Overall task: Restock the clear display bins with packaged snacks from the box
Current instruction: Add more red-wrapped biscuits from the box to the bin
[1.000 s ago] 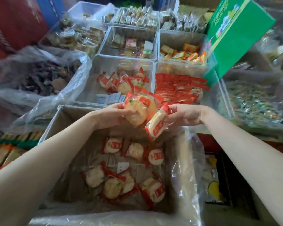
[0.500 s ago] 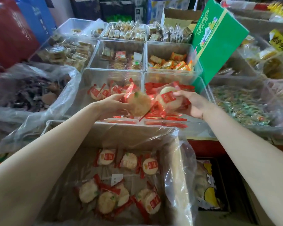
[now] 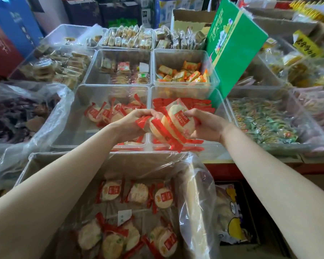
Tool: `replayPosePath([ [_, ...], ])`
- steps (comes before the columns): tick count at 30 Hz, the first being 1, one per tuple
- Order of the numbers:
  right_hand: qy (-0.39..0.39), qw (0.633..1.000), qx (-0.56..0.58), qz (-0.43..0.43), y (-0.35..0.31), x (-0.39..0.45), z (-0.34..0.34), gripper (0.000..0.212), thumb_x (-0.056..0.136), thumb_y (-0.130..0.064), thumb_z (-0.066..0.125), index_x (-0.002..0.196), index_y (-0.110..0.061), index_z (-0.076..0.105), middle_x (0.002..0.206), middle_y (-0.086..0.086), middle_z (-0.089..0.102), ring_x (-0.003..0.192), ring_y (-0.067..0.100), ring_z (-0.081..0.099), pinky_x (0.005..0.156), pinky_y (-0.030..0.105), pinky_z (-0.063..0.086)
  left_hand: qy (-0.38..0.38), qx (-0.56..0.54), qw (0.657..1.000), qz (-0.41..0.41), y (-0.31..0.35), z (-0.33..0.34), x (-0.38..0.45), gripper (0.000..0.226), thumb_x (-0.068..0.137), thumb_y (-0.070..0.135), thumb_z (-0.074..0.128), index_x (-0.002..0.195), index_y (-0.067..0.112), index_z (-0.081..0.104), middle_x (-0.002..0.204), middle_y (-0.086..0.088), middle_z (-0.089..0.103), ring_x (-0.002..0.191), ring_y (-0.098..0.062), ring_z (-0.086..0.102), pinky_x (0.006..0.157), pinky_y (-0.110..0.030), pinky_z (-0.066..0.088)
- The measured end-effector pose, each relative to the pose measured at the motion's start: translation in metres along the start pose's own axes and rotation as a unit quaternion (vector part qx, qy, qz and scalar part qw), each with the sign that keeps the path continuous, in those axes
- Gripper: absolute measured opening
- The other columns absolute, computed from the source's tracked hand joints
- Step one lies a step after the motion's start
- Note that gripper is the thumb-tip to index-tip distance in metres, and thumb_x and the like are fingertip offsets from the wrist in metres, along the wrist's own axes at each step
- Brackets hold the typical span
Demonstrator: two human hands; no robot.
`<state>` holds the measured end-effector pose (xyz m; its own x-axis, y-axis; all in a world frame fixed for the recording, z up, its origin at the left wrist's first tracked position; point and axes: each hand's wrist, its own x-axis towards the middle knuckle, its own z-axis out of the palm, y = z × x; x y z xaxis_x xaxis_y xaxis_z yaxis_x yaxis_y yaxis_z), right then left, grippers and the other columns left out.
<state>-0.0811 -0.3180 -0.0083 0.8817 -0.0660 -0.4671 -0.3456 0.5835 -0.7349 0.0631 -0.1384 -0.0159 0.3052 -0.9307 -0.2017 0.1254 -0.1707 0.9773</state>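
Observation:
A bunch of round rice-cracker packs (image 3: 173,124) in red-and-clear wrappers is held between both hands above the near clear bins. My left hand (image 3: 133,123) grips the bunch's left side and my right hand (image 3: 204,126) grips its right side. Under the bunch, the near middle bin (image 3: 223,109) holds a layer of red packs. The bin to its left (image 3: 73,116) has a few of the same cracker packs at its back. Below my arms the plastic-lined cardboard box (image 3: 45,159) still holds several cracker packs (image 3: 163,198) on its bottom.
Further clear bins with other wrapped snacks fill the rows behind, one with orange packs (image 3: 181,73). A green carton (image 3: 236,43) leans at the right of the bins. A bin of green wrapped sweets (image 3: 260,120) sits right, a plastic bag of dark goods (image 3: 17,116) left.
Both hands have risen from over the box and moved forward to above the near bins, bringing the cracker packs together into one bunch. The view has tilted up towards the bins.

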Motion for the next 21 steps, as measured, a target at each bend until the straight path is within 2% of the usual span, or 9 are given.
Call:
replayPosePath([
  [2,0.011,1.000,-0.009,0.018,0.000,0.000,-0.002,0.037,0.079,-0.024,0.061,0.113,-0.008,0.058,0.102,0.012,0.068,0.089,0.024,0.068,0.079,0.045,0.057,0.071,0.007,0.997,0.015,0.001,0.011,0.016,0.037,0.087,-0.016,0.047,0.070,0.011,0.065,0.055,0.010,0.061,0.048,-0.001,0.056,0.049,-0.013,0.048],
  [5,0.061,0.995,0.073,-0.038,-0.004,0.005,-0.010,0.027,0.091,-0.023,0.049,0.112,-0.007,0.055,0.083,0.012,0.070,0.064,0.022,0.069,0.061,0.040,0.059,0.254,0.061,0.964,0.044,0.000,0.017,0.043,0.034,0.081,-0.021,0.051,0.081,0.010,0.065,0.065,0.006,0.061,0.058,-0.005,0.059,0.051,-0.013,0.048],
  [7,0.094,0.981,0.158,-0.064,-0.007,0.012,-0.020,0.036,0.092,-0.025,0.051,0.122,-0.004,0.051,0.095,0.020,0.068,0.076,0.030,0.070,0.064,0.046,0.059,0.296,0.096,0.949,0.058,0.000,0.024,0.059,0.040,0.078,-0.023,0.051,0.096,0.010,0.065,0.073,0.004,0.059,0.060,0.000,0.059,0.053,-0.010,0.048],
  [9,0.122,0.975,0.181,-0.049,-0.007,0.020,-0.031,0.045,0.092,-0.028,0.053,0.130,-0.004,0.048,0.114,0.025,0.061,0.097,0.036,0.064,0.073,0.049,0.057,0.289,0.133,0.946,0.062,-0.005,0.033,0.074,0.044,0.077,-0.022,0.051,0.103,0.009,0.066,0.082,-0.003,0.063,0.069,-0.006,0.062,0.064,-0.018,0.054],
  [11,0.150,0.976,0.154,-0.025,-0.006,0.025,-0.038,0.042,0.093,-0.033,0.051,0.124,-0.004,0.052,0.109,0.022,0.061,0.095,0.031,0.062,0.070,0.040,0.058,0.281,0.180,0.941,0.059,-0.011,0.043,0.091,0.039,0.075,-0.017,0.056,0.105,0.007,0.067,0.102,-0.013,0.066,0.089,-0.023,0.065,0.081,-0.033,0.055],
  [14,0.197,0.974,0.104,-0.028,-0.022,0.028,-0.058,0.032,0.095,-0.037,0.048,0.103,-0.009,0.060,0.094,0.013,0.065,0.082,0.022,0.062,0.068,0.031,0.055,0.245,0.241,0.937,0.058,-0.009,0.059,0.112,0.055,0.079,-0.003,0.065,0.130,0.009,0.051,0.115,-0.004,0.061,0.099,-0.017,0.063,0.085,-0.021,0.048],
  [17,0.263,0.957,0.021,-0.118,-0.054,0.026,-0.096,0.031,0.094,-0.030,0.053,0.118,-0.012,0.055,0.104,0.008,0.065,0.089,0.018,0.063,0.068,0.030,0.056,0.173,0.231,0.955,0.061,-0.008,0.065,0.134,0.068,0.083,0.005,0.066,0.142,0.016,0.033,0.124,-0.002,0.057,0.111,-0.015,0.057,0.095,-0.027,0.048],
  [19,0.273,0.942,-0.128,-0.144,-0.069,0.028,-0.123,0.041,0.091,-0.026,0.057,0.128,-0.009,0.049,0.118,0.009,0.062,0.102,0.019,0.061,0.076,0.030,0.055,0.133,0.360,0.922,0.043,-0.017,0.061,0.152,0.056,0.086,0.009,0.061,0.139,0.013,0.041,0.131,-0.006,0.056,0.119,-0.021,0.054,0.098,-0.026,0.041],
  [21,0.265,0.874,-0.391,-0.114,-0.076,0.037,-0.145,0.045,0.086,-0.025,0.065,0.124,-0.007,0.050,0.118,0.008,0.060,0.101,0.018,0.057,0.080,0.028,0.051,0.060,0.480,0.874,0.028,-0.032,0.064,0.170,0.043,0.089,0.014,0.057,0.132,0.011,0.051,0.129,-0.010,0.057,0.121,-0.027,0.051,0.098,-0.024,0.033],
])
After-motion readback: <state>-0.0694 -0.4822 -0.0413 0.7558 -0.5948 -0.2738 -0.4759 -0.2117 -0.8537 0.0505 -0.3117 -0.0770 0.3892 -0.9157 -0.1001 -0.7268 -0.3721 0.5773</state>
